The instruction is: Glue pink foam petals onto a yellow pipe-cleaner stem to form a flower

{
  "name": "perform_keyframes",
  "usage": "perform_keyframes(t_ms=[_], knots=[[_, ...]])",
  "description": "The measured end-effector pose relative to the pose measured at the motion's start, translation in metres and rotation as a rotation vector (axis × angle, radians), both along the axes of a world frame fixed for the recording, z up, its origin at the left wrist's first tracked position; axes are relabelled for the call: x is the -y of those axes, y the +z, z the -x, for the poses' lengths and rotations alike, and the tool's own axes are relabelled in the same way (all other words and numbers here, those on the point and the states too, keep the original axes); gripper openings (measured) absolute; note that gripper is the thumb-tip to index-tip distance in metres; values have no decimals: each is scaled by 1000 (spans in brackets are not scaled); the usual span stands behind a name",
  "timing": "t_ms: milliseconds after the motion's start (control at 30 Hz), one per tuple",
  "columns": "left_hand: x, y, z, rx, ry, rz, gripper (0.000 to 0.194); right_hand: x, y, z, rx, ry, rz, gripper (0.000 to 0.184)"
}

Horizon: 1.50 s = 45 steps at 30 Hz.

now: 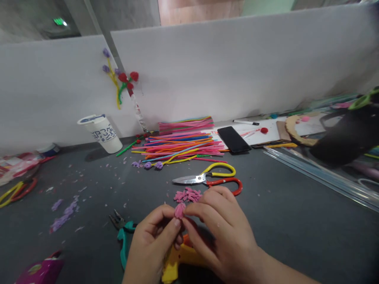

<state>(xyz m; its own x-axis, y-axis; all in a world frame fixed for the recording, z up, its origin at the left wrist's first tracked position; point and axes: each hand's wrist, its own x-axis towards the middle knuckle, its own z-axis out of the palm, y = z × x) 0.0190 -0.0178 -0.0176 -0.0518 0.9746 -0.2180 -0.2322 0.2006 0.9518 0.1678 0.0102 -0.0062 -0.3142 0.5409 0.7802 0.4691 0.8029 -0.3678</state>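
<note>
A small pink pipe-cleaner flower bud (179,210) is pinched between both hands in the lower middle of the view. My left hand (158,236) holds it from the left between thumb and forefinger. From the right, the thumb and forefinger of my right hand (222,227) close on the bud's other side. Just beyond it lies a pile of short pink pipe-cleaner pieces (189,194). Scissors (204,178) with one yellow and one red handle lie behind that pile. Under my hands is a yellow tool (171,265), possibly a glue gun, mostly hidden.
Teal-handled pliers (122,232) lie left of my hands. Farther back are many coloured pipe cleaners (180,146), a black phone (233,139) and a white cup (102,133). Clear plastic strips (319,175) and a black jug (340,136) stand at right. Purple scraps (66,215) litter the left.
</note>
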Motion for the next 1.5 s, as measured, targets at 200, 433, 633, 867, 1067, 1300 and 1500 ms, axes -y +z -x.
perform_keyframes(t_ms=[200, 433, 633, 867, 1067, 1300, 1500], knots=[[2, -2, 3, -212, -52, -189, 12, -1, 1, 1, 6, -10, -24, 9], [2, 1, 4, -309, -65, -255, 11, -2, -2, 3, 22, -24, -62, 9], [-2, 3, 0, 134, -20, 84, 15, -1, 10, -5, -136, 48, 136, 13], [-5, 11, -1, 279, -18, 197, 21, -11, 8, -2, -291, 140, 618, 14], [-3, 9, 1, 203, -48, 149, 21, -7, 6, 1, -283, 172, 507, 14], [-2, 6, 4, 18, -50, -58, 22, -2, 8, 0, -273, 160, 375, 13], [-1, 7, 5, -8, -50, -139, 13, -1, 10, 1, -272, 163, 369, 17]])
